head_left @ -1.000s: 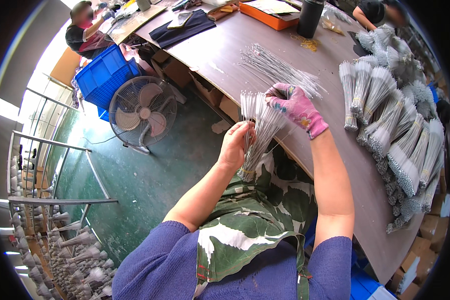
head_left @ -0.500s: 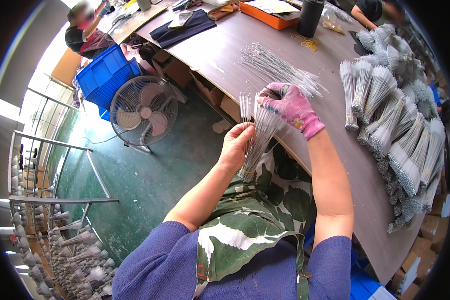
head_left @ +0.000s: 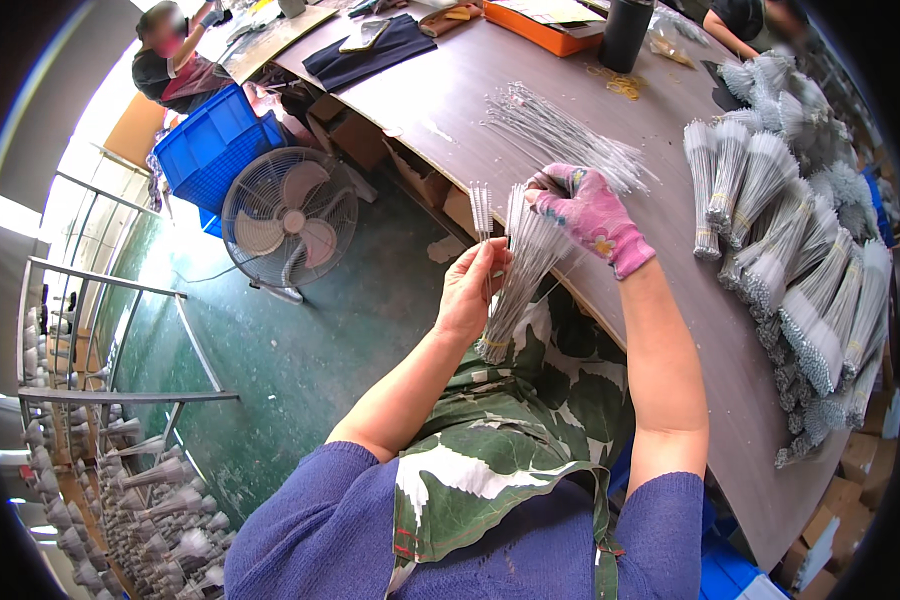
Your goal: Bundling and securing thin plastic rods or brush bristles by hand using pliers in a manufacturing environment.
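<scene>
Thin wire straw brushes with white bristle heads stand as a tied bundle [head_left: 515, 285], tilted over my lap with the heads up. My left hand [head_left: 468, 290], bare, pinches a few separate straw brushes [head_left: 481, 208] between thumb and fingers, just left of the bundle. My right hand [head_left: 592, 218] wears a pink flowered glove with bare fingertips. Its fingers are curled closed at the upper right of the bundle, against the bristle heads; the palm side is hidden. A loose pile of brushes [head_left: 570, 135] lies on the table beyond my right hand.
Many tied brush bundles [head_left: 810, 300] are heaped on the right of the table [head_left: 690, 400]. An orange tray [head_left: 545, 35], a dark cup [head_left: 626, 38] and yellow rubber bands [head_left: 620, 85] sit far back. A fan [head_left: 290, 220] and blue crates [head_left: 210, 150] stand left; two people work beyond.
My left hand has lifted its few brushes slightly up and left, away from the bundle. My right hand has shifted a little to the right, its fingertips still by the bristle heads.
</scene>
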The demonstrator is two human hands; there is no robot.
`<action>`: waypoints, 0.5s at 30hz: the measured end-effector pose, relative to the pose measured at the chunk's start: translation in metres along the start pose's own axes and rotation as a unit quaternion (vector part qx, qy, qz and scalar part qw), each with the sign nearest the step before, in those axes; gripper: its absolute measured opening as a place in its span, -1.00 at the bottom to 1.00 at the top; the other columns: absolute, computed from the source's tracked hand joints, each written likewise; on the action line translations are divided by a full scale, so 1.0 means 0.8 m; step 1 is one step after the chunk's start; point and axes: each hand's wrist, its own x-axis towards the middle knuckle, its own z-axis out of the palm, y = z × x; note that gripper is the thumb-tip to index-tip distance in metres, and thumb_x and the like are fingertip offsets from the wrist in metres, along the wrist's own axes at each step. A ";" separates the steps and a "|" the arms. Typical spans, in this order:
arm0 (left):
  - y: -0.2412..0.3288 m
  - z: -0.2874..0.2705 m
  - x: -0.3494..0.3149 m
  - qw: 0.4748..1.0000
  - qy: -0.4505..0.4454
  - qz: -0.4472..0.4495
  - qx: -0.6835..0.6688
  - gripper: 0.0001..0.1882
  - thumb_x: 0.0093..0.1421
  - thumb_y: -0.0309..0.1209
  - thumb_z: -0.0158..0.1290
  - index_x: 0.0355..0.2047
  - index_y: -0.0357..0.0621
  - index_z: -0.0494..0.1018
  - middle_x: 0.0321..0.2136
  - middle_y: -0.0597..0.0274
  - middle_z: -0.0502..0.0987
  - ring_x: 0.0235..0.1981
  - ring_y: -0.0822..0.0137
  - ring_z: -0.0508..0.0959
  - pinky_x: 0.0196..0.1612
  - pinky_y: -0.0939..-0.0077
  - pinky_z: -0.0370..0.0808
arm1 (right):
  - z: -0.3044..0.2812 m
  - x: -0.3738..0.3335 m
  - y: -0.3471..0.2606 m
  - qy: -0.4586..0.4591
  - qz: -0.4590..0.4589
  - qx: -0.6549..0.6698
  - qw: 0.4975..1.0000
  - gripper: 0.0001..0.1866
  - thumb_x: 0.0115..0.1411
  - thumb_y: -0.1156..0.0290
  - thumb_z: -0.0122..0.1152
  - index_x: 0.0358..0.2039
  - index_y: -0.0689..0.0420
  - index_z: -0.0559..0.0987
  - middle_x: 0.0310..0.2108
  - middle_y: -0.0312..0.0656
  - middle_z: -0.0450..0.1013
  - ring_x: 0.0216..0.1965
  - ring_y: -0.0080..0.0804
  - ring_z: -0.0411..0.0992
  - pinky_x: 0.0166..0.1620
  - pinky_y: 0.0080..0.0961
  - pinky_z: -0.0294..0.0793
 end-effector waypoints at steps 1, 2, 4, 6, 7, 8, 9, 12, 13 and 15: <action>0.001 0.000 0.000 1.000 -0.008 0.004 0.002 -0.72 0.28 -0.25 -0.05 -0.14 -0.16 0.47 -0.33 0.34 0.52 -0.30 0.54 0.46 -0.21 0.58 0.42 | 0.000 0.000 -0.001 -0.002 0.001 0.012 1.000 -0.70 0.04 0.26 0.25 -0.30 0.22 0.58 -0.38 -0.10 0.54 -0.32 -0.36 0.49 -0.16 -0.47 0.41; 0.002 -0.001 0.000 1.000 -0.015 0.008 0.004 -0.72 0.28 -0.25 -0.05 -0.13 -0.17 0.47 -0.33 0.34 0.52 -0.30 0.54 0.47 -0.20 0.58 0.42 | 0.001 0.000 -0.001 -0.004 0.001 0.024 1.000 -0.70 0.04 0.26 0.25 -0.30 0.22 0.58 -0.38 -0.09 0.54 -0.32 -0.35 0.49 -0.16 -0.47 0.41; 0.003 0.000 -0.002 1.000 -0.013 0.006 0.007 -0.71 0.29 -0.25 -0.06 -0.13 -0.17 0.47 -0.32 0.33 0.52 -0.30 0.54 0.47 -0.20 0.59 0.42 | 0.001 0.001 0.003 -0.007 0.002 0.021 1.000 -0.70 0.04 0.25 0.25 -0.30 0.22 0.58 -0.37 -0.09 0.55 -0.32 -0.36 0.49 -0.16 -0.48 0.41; 0.004 -0.001 -0.002 1.000 -0.012 0.003 0.010 -0.71 0.29 -0.25 -0.06 -0.12 -0.17 0.46 -0.32 0.33 0.52 -0.30 0.54 0.47 -0.20 0.59 0.42 | 0.002 0.003 0.009 -0.010 0.004 0.018 1.000 -0.70 0.04 0.25 0.25 -0.30 0.22 0.58 -0.37 -0.09 0.55 -0.31 -0.37 0.49 -0.16 -0.48 0.41; 0.004 -0.003 -0.002 1.000 -0.015 0.005 0.011 -0.71 0.28 -0.26 -0.05 -0.13 -0.18 0.46 -0.32 0.33 0.52 -0.30 0.53 0.48 -0.20 0.60 0.43 | 0.003 0.004 0.012 -0.008 0.003 0.026 1.000 -0.69 0.04 0.24 0.25 -0.30 0.22 0.58 -0.37 -0.10 0.55 -0.32 -0.38 0.49 -0.16 -0.48 0.41; 0.004 -0.003 -0.001 1.000 -0.019 0.007 0.012 -0.72 0.28 -0.27 -0.04 -0.13 -0.18 0.47 -0.32 0.33 0.53 -0.31 0.53 0.48 -0.20 0.60 0.43 | 0.003 0.004 0.014 -0.006 0.002 0.034 0.999 -0.68 0.04 0.24 0.25 -0.30 0.22 0.58 -0.37 -0.11 0.55 -0.32 -0.38 0.49 -0.16 -0.49 0.41; 0.004 -0.003 -0.001 1.000 -0.018 0.007 0.012 -0.72 0.28 -0.27 -0.04 -0.13 -0.18 0.47 -0.32 0.33 0.53 -0.31 0.53 0.48 -0.20 0.60 0.43 | 0.003 0.004 0.012 -0.007 0.002 0.034 0.999 -0.68 0.04 0.24 0.25 -0.30 0.22 0.58 -0.37 -0.11 0.55 -0.32 -0.38 0.49 -0.16 -0.49 0.41; 0.003 -0.003 0.000 1.000 -0.017 0.010 0.003 -0.73 0.26 -0.29 -0.01 -0.15 -0.20 0.47 -0.34 0.33 0.53 -0.33 0.53 0.49 -0.21 0.62 0.44 | 0.002 -0.001 -0.002 -0.016 0.012 0.019 1.000 -0.70 0.07 0.28 0.23 -0.25 0.21 0.58 -0.33 -0.12 0.55 -0.27 -0.41 0.50 -0.14 -0.51 0.42; 0.004 -0.003 -0.001 1.000 -0.008 0.011 0.012 -0.75 0.24 -0.32 0.02 -0.16 -0.20 0.48 -0.36 0.33 0.54 -0.34 0.53 0.50 -0.21 0.61 0.45 | 0.004 -0.004 -0.010 -0.017 -0.019 0.036 0.999 -0.72 0.08 0.34 0.22 -0.22 0.20 0.57 -0.30 -0.13 0.55 -0.25 -0.42 0.49 -0.11 -0.53 0.42; 0.004 -0.002 -0.001 1.000 0.001 0.012 0.021 -0.77 0.22 -0.35 0.05 -0.17 -0.21 0.48 -0.37 0.32 0.54 -0.35 0.53 0.50 -0.22 0.61 0.45 | 0.004 -0.005 -0.014 -0.017 -0.049 0.053 0.997 -0.74 0.09 0.40 0.20 -0.19 0.20 0.56 -0.27 -0.14 0.54 -0.22 -0.43 0.49 -0.09 -0.54 0.42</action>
